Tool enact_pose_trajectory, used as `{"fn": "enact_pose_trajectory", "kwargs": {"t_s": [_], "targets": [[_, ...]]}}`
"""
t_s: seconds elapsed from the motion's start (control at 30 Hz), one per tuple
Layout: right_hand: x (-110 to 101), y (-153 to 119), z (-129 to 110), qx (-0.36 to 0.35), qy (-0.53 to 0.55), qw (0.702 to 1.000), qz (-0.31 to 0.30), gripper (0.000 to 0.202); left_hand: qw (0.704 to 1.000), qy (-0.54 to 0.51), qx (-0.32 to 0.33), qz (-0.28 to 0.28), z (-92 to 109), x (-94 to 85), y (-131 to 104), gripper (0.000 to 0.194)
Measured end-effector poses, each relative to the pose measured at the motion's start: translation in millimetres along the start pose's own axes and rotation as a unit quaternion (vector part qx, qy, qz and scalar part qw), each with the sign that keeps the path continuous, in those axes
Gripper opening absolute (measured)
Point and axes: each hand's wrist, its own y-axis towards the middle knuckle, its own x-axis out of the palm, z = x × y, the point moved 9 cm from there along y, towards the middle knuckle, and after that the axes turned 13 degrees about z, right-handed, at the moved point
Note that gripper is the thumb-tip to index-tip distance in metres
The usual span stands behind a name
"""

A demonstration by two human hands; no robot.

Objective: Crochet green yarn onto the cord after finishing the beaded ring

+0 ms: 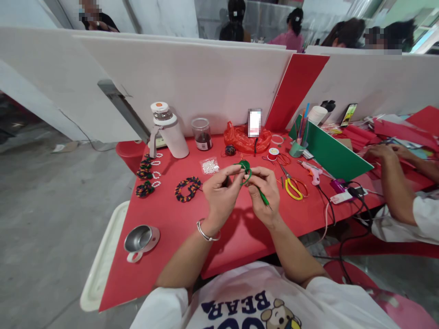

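Observation:
My left hand (222, 194) is closed, its thumb and fingertips pinching a loop of green cord (244, 164) above the table. Close beside it, my right hand (266, 196) is also closed, with its fingertips at the same loop. A slim green-handled tool (263, 196) lies across the right palm, its thin end pointing toward the wrist; its other end is hidden by the fingers. Left of my hands, a dark multicoloured braided ring (188, 189) rests on the red table (185, 224). A bag of white beads (210, 166) lies just behind my left hand.
Yellow-handled scissors (292, 188), a pink glue gun (311, 172) and a red thread spool (273, 154) lie to the right. A metal cup (141, 240), tumbler (169, 132) and clear jar (202, 134) stand left and behind. A co-worker's hands (384, 153) are beyond a green board (331, 153).

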Motion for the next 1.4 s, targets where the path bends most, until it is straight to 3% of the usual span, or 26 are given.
{"fn": "enact_pose_trajectory", "kwargs": {"t_s": [0.2,0.3,0.4,0.5,0.6,0.7,0.87,0.97,1.17,1.3,1.4], "targets": [[-3,4,3,-0.027,-0.011,1.0,-0.012,0.028,0.978,0.088,0.183,-0.052,26,4.1,6,0.007],[-10,6,0,-0.055,-0.009,0.998,0.007,0.028,0.971,0.121,0.196,-0.071,26,6.6,10,0.014],[-7,5,-4,-0.066,-0.009,0.998,-0.012,0.028,0.981,0.1,0.132,-0.1,17,11.2,10,0.031],[-4,4,-5,-0.069,-0.03,0.997,-0.027,0.023,0.988,0.037,0.026,-0.149,-1,19.6,8,0.036],[-2,4,-7,-0.072,-0.033,0.996,-0.03,0.019,0.986,-0.02,-0.052,-0.158,-14,21.4,8,0.039],[-2,4,-8,-0.083,-0.021,0.996,-0.036,0.019,0.989,-0.03,-0.054,-0.137,-13,17.5,11,0.037],[-5,-1,-7,-0.109,-0.06,0.992,-0.005,0.025,0.994,0.022,0.015,-0.107,2,12.9,8,0.021],[-5,-7,-6,-0.137,-0.08,0.987,0.02,0.032,0.996,-0.013,-0.032,-0.078,-3,11.3,4,0.028],[-3,-8,-11,-0.211,-0.093,0.973,0.033,0.043,0.941,-0.157,-0.264,-0.139,-32,26.5,-4,0.059],[-9,-3,-15,-0.26,-0.074,0.962,0.033,0.041,0.901,-0.175,-0.344,-0.196,-38,30.6,-5,0.063],[-13,2,-15,-0.28,-0.06,0.958,0.013,0.039,0.885,-0.178,-0.367,-0.226,-38,31.6,-3,0.061]]}}
